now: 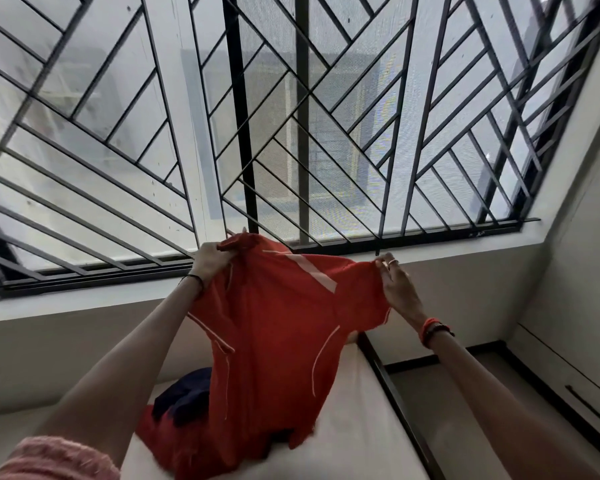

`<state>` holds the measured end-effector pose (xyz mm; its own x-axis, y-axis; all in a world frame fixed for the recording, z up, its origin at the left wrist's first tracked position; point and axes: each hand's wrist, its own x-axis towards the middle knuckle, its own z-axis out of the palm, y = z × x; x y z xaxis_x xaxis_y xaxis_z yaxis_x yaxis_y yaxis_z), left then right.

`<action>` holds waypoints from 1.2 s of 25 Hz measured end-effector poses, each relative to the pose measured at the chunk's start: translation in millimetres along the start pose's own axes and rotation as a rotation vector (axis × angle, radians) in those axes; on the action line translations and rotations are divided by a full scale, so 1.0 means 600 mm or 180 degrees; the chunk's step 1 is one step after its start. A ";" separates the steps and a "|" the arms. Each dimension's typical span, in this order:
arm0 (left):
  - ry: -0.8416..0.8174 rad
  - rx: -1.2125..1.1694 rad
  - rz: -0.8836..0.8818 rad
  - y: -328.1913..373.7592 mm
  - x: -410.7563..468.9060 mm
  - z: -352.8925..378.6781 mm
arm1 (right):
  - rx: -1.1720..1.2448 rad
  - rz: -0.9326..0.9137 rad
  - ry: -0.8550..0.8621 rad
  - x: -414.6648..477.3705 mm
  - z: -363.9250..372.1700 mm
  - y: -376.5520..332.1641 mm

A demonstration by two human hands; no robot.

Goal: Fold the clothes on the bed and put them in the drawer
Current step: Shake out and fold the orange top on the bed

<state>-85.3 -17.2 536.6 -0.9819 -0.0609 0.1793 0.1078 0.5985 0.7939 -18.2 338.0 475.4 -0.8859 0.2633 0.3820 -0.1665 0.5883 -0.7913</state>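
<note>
A red shirt with thin white piping (278, 327) hangs spread in the air above the white bed (357, 420). My left hand (210, 261) grips its top left corner. At the top right edge my right hand (395, 282) pinches the cloth between thumb and fingers. The shirt's lower hem brushes the bed. A dark navy garment (184, 398) lies crumpled on the bed behind the shirt, on top of another red cloth (153, 427).
A large window with a black diagonal grille (291, 133) fills the wall ahead above a white sill. The bed's dark frame edge (392, 389) runs along the right. A white cabinet with a dark bar handle (587, 405) stands at the far right.
</note>
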 end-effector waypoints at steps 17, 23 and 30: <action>-0.1496 -0.0174 0.0390 0.057 -0.039 0.126 | 0.1897 0.0594 -0.2326 -0.025 0.055 -0.147; -0.1806 -0.0536 0.0614 0.118 -0.066 0.125 | 0.1790 0.0044 -0.1849 -0.046 0.059 -0.132; -0.2163 -0.0600 0.0995 0.145 -0.084 0.096 | 0.2082 -0.0148 -0.1712 -0.049 0.064 -0.144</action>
<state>-35.7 84.1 563.3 -0.7749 0.6289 0.0637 0.3608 0.3573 0.8615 5.5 250.3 514.5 -0.9297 -0.2473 0.2731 -0.2782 -0.0148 -0.9604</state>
